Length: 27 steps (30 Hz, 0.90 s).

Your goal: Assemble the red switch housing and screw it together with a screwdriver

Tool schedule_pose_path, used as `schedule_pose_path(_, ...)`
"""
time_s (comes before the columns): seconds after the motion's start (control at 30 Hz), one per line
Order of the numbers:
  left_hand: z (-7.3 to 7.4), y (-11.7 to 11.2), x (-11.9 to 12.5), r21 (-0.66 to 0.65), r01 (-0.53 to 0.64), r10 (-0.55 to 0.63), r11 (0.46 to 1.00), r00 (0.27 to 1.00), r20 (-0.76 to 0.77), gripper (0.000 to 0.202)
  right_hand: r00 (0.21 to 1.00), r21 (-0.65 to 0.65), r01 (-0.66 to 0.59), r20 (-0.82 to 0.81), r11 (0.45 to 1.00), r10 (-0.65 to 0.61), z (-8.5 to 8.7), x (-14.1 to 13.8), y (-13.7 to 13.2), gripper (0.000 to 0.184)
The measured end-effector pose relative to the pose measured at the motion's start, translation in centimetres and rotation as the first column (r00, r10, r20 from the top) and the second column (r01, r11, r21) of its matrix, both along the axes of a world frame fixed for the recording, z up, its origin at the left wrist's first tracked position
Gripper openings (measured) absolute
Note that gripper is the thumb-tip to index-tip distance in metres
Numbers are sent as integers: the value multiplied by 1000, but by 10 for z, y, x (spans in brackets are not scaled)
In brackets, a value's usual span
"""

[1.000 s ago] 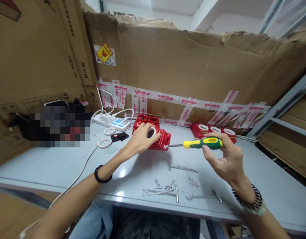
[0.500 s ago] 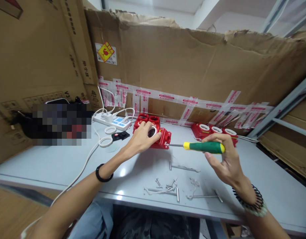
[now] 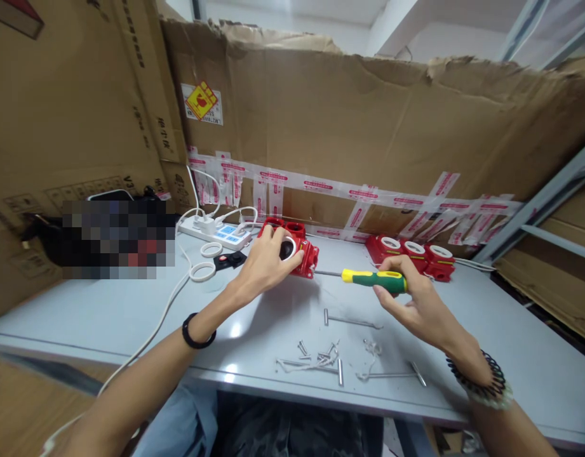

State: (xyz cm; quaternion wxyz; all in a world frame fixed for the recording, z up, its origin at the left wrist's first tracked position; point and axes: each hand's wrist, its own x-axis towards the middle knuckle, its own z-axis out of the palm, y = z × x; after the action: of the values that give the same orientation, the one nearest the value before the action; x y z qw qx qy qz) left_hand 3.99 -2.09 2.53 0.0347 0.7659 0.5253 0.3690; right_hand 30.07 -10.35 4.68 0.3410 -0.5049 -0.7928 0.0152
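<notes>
My left hand point(image 3: 268, 259) grips a red housing with white-ringed round openings point(image 3: 309, 256), its fingers over the top and thumb along the near side. In my right hand point(image 3: 411, 298) is a screwdriver point(image 3: 375, 280) with a green and yellow handle, held roughly level and pointing left. Its tip meets the right end of the red housing, low on a corner; whether it sits in a screw is too small to tell. Behind my left hand, another red housing point(image 3: 295, 228) is partly hidden. Several loose screws point(image 3: 326, 352) lie on the table below.
T-handled metal rods point(image 3: 352, 320) with white string lie across the table point(image 3: 144, 311). Red housings with white rings point(image 3: 413, 251) stand at the back right. A power strip point(image 3: 225, 235), white rings point(image 3: 202, 271) and a white cable point(image 3: 163, 317) are to the left. Cardboard point(image 3: 368, 127) walls the back.
The screwdriver and my right hand have moved left, and the handle has turned to show more yellow. My left hand and the red housing have shifted slightly left and up.
</notes>
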Motion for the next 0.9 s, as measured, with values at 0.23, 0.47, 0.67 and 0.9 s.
schedule_pose_path(0.23,-1,0,-1,46,-15,16,999,1000,-15,31,993,152,91,62,984,-101,-14,3,13,25)
schedule_pose_path(0.47,-1,2,-1,50,-41,41,998,999,-13,33,1000,-60,2,-3,998,-3,-9,2,6,24)
schedule_pose_path(0.67,-2,3,-3,83,-53,54,995,998,-9,33,995,-5,95,35,995,-95,-16,2,14,28)
schedule_pose_path(0.9,-1,3,-3,102,-47,48,994,999,-10,33,997,-118,67,-29,991,-71,-12,3,11,19)
